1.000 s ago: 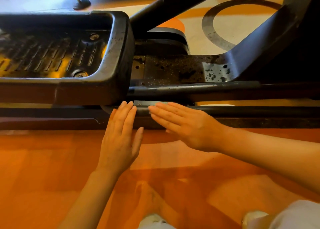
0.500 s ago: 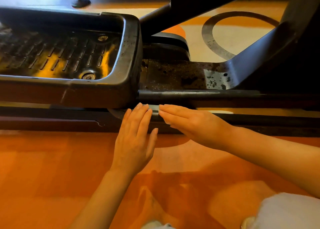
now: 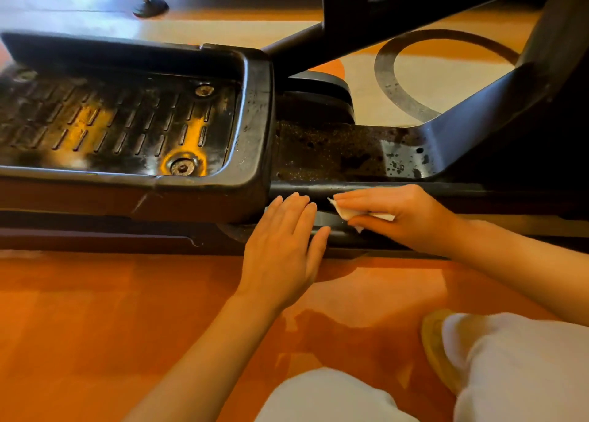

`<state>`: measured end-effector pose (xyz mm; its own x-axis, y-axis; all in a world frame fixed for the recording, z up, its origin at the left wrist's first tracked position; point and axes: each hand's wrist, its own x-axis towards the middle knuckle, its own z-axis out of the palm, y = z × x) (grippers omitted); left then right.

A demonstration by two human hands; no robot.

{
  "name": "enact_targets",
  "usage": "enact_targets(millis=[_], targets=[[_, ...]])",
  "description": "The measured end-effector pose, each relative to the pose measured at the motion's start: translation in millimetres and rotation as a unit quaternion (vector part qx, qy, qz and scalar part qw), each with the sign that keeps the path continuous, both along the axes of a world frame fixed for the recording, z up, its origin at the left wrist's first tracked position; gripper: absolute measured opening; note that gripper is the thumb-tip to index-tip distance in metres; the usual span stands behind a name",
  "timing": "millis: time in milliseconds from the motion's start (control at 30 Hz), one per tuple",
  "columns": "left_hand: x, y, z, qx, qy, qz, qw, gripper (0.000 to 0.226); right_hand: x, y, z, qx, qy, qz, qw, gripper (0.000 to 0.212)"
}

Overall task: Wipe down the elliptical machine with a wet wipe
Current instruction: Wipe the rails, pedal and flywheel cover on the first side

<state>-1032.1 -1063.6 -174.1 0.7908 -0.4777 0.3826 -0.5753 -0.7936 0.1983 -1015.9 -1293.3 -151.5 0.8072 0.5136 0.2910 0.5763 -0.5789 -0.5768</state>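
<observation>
— What are your hands doing?

— My right hand has its fingers curled around the wet wipe, gripping it and pressing it against the dark rail of the elliptical machine. My left hand grips nothing; it lies flat and spread, fingers straight, their tips on the lower edge of the foot pedal and the bar below it, just beside my right fingertips.

— How does the wipe look?

— White, crumpled small. Only a corner pokes out past my right fingertips, toward my left hand, and a strip shows under my palm; the rest is hidden in my grip.

— And the machine?

— Black and worn. The pedal, beyond my left hand, is a slotted tray with a raised rim and glare on its floor. Beyond my right hand lies a speckled, rusty-looking plate, running up into the frame.

— Counts?

— Two hands, one wipe, one pedal with two bolts that I can see. Nearer me than both hands is orange floor, with my two pale-trousered knees.
</observation>
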Motion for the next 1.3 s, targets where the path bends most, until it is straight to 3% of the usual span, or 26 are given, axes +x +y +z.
enact_targets(millis=[133, 367, 567, 667, 800, 967, 1133, 1300], targets=[[9, -11, 1, 0.028, -0.007, 0.043, 0.999, 0.051, 43, -17, -15, -0.014, 0.016, -0.006, 1.0, 0.042], [8, -20, -8, 0.048, -0.034, 0.101, 0.993, 0.049, 111, -22, -53, -0.075, 0.063, 0.086, 0.992, 0.035], [11, -28, 9, 0.083, 0.044, 0.124, 0.988, 0.051, 153, -22, -70, -0.088, 0.069, 0.156, 0.981, 0.036], [17, -31, 13, 0.11, 0.078, 0.109, 0.985, 0.055, 166, -15, -78, -0.152, 0.064, 0.226, 0.96, 0.041], [19, -30, 12, 0.135, 0.071, 0.089, 0.984, 0.058, 186, -16, -86, -0.214, 0.164, 0.32, 0.908, 0.045], [17, -31, 10, 0.122, 0.068, 0.083, 0.987, 0.06, 200, -9, -91, -0.272, 0.092, 0.38, 0.879, 0.052], [16, -31, 12, 0.117, 0.064, 0.085, 0.987, 0.058, 208, 27, -90, -0.233, 0.069, 0.379, 0.893, 0.053], [18, -31, 10, 0.11, 0.053, 0.085, 0.989, 0.058, 206, -26, -103, -0.205, 0.103, 0.405, 0.885, 0.056]])
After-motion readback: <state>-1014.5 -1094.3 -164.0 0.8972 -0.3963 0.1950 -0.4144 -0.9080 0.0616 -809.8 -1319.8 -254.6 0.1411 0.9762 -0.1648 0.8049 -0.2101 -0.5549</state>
